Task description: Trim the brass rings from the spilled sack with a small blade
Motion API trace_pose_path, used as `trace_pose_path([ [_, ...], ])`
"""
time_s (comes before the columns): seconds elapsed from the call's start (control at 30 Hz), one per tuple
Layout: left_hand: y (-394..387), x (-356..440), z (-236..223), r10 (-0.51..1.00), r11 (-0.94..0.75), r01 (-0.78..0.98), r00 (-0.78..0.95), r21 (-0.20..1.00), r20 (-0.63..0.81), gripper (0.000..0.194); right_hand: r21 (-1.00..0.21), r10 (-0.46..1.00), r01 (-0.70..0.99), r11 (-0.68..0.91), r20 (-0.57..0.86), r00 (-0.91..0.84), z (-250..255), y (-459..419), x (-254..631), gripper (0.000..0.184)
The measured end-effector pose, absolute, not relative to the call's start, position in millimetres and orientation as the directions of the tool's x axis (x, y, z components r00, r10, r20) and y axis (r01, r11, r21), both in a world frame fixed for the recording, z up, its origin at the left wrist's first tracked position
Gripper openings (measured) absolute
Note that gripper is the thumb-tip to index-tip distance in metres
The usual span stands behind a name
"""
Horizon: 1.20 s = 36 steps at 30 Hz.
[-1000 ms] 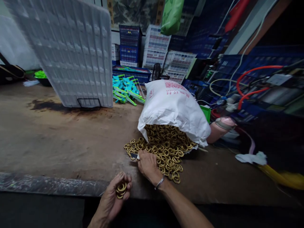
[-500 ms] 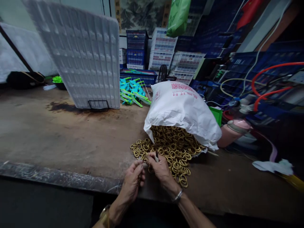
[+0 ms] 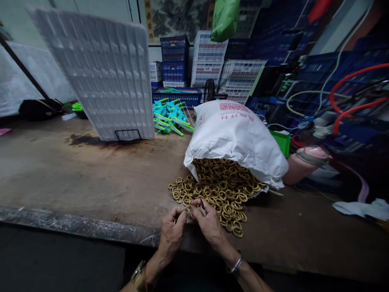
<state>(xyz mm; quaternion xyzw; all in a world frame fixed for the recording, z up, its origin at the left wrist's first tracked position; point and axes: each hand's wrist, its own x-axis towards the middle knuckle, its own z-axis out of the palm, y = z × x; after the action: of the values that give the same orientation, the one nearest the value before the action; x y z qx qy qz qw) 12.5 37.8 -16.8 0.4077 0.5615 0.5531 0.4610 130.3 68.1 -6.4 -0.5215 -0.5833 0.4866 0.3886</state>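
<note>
A white sack [image 3: 235, 138] lies on its side on the brown workbench [image 3: 75, 178], spilling a heap of brass rings [image 3: 217, 190] toward me. My left hand [image 3: 171, 233] is closed at the near edge of the heap, fingers pinched on rings. My right hand [image 3: 209, 223] is closed too, gripping a small dark tool [image 3: 202, 206] whose tip sticks up between its fingers. Both hands meet fingertip to fingertip just in front of the heap.
A white moulded tray [image 3: 100, 77] leans upright on a wire stand at the back left. Teal plastic clips [image 3: 170, 115] lie behind the sack. Stacked blue and white crates [image 3: 209, 61] line the back. Hoses and a pink bottle [image 3: 306, 162] crowd the right.
My left hand came up from the bench edge, where it cupped rings, to join my right hand at the heap. The right hand shifted slightly and raised the tool's tip.
</note>
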Motion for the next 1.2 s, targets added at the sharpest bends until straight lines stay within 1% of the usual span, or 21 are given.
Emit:
trace_pose_path([
  [0.1, 35, 10, -16, 0.975, -0.051, 0.192, -0.204, 0.980, 0.091, 0.013, -0.931, 0.983, 0.356, 0.088, 0.023, -0.182, 0, 68, 134, 0.025],
  [0.17, 33, 9, -16, 0.978, -0.094, 0.270, -0.156, 0.958, 0.140, 0.011, -0.906, 0.970, 0.403, 0.132, 0.035, -0.241, 1, 68, 135, 0.023],
  [0.23, 33, 9, -15, 0.979, -0.117, 0.286, -0.128, 0.951, 0.159, 0.011, -0.901, 0.963, 0.414, 0.130, 0.015, -0.271, -1, 69, 134, 0.022],
  [0.3, 32, 9, -12, 0.987, -0.089, 0.236, -0.109, 0.968, 0.118, 0.013, -0.913, 0.963, 0.394, 0.108, -0.002, -0.268, -4, 70, 133, 0.023],
  [0.33, 32, 10, -10, 0.994, -0.038, 0.180, -0.096, 0.983, 0.056, 0.014, -0.921, 0.964, 0.376, 0.096, -0.008, -0.266, -5, 70, 133, 0.023],
  [0.4, 31, 11, -7, 0.990, 0.138, 0.029, -0.045, 0.990, -0.137, 0.018, -0.936, 0.963, 0.342, 0.080, -0.016, -0.270, -6, 70, 133, 0.024],
  [0.47, 30, 12, -6, 0.946, 0.322, -0.109, 0.017, 0.940, -0.323, 0.023, -0.945, 0.961, 0.320, 0.063, -0.029, -0.275, -5, 69, 133, 0.025],
  [0.5, 30, 13, -6, 0.926, 0.377, -0.160, 0.043, 0.912, -0.375, 0.026, -0.949, 0.960, 0.311, 0.055, -0.035, -0.277, -4, 69, 133, 0.025],
  [0.57, 29, 13, -8, 0.917, 0.398, -0.235, 0.081, 0.886, -0.391, 0.028, -0.957, 0.960, 0.286, 0.042, -0.041, -0.277, -4, 68, 134, 0.025],
  [0.7, 27, 13, -10, 0.942, 0.335, -0.346, 0.138, 0.876, -0.306, 0.026, -0.971, 0.961, 0.239, 0.029, -0.039, -0.273, -5, 69, 134, 0.028],
  [0.8, 25, 12, -10, 0.939, 0.343, -0.384, 0.148, 0.857, -0.310, 0.024, -0.968, 0.961, 0.248, 0.035, -0.036, -0.275, -5, 70, 134, 0.029],
  [0.87, 25, 12, -10, 0.935, 0.355, -0.388, 0.148, 0.850, -0.323, 0.024, -0.957, 0.965, 0.286, 0.055, -0.023, -0.262, -4, 69, 135, 0.027],
  [0.93, 25, 11, -10, 0.934, 0.357, -0.383, 0.136, 0.852, -0.330, 0.025, -0.922, 0.968, 0.373, 0.101, 0.004, -0.252, -3, 67, 135, 0.022],
  [1.0, 25, 10, -10, 0.935, 0.353, -0.373, 0.112, 0.858, -0.336, 0.026, -0.852, 0.963, 0.494, 0.172, 0.038, -0.268, -3, 64, 136, 0.019],
  [1.1, 26, 9, -9, 0.935, 0.351, -0.351, 0.079, 0.868, -0.346, 0.029, -0.696, 0.937, 0.661, 0.282, 0.052, -0.346, -5, 59, 136, 0.020],
  [1.2, 27, 9, -7, 0.938, 0.340, -0.334, 0.051, 0.879, -0.344, 0.031, -0.546, 0.920, 0.764, 0.343, 0.033, -0.390, -10, 55, 136, 0.026],
])
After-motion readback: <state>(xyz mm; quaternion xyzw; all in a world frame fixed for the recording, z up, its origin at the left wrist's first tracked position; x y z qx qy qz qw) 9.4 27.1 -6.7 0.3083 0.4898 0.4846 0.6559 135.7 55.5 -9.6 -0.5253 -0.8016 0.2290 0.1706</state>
